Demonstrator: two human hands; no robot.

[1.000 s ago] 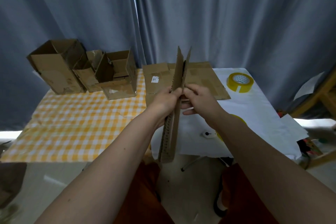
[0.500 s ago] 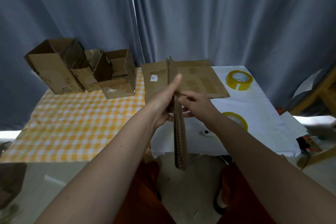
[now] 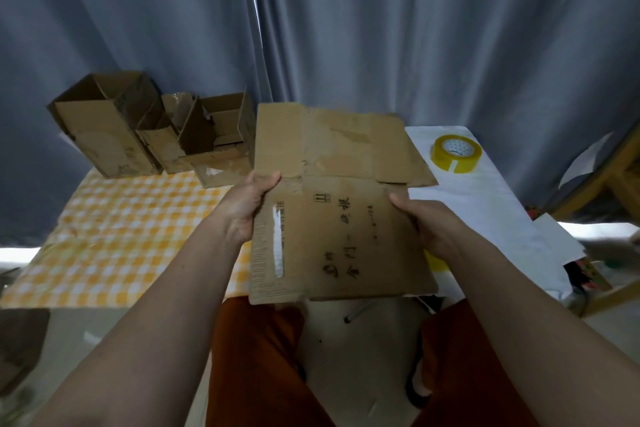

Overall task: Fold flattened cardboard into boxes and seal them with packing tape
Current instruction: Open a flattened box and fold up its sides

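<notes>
A flattened brown cardboard box (image 3: 341,218) with black handwriting and a strip of white tape residue faces me, held flat above the table's near edge. My left hand (image 3: 247,204) grips its left edge, thumb on top. My right hand (image 3: 427,222) grips its right edge. A yellow roll of packing tape (image 3: 456,153) lies on the white cloth at the back right. A second yellow roll is mostly hidden behind the cardboard and my right wrist. More flat cardboard (image 3: 420,166) lies on the table behind the held piece.
Three open folded boxes (image 3: 104,135) stand at the back left on the yellow checked cloth (image 3: 131,229). White cloth (image 3: 485,215) covers the table's right part. A grey curtain hangs behind. A wooden frame (image 3: 609,170) and papers are at the right.
The cardboard was held edge-on and upright between both hands. It has turned so that its broad face is toward me, and my hands have moved apart to its left and right edges.
</notes>
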